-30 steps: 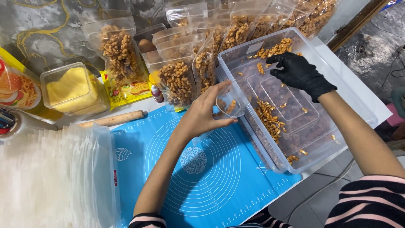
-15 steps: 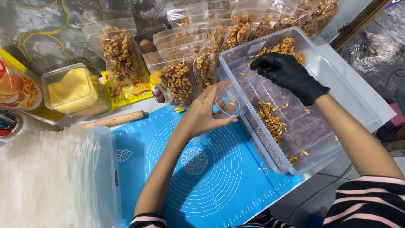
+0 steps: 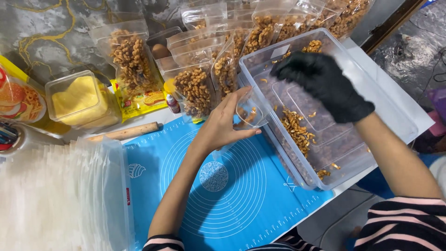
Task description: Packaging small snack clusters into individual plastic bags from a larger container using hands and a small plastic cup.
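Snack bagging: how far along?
Done: many filled pouches stand in rows behind the blue mat. In hand: the left hand holds an open clear pouch at the edge of the clear tub, a few pieces inside; the gloved right hand is over the tub. Left: loose snack pieces in the tub, and a stack of empty pouches.

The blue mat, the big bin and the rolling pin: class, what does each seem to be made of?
Blue mat: probably silicone; matte, lies flat, printed circles. Big bin: clear, rigid plastic; the snack pieces show through its wall. Rolling pin: likely wood; pale tan and unglossy.
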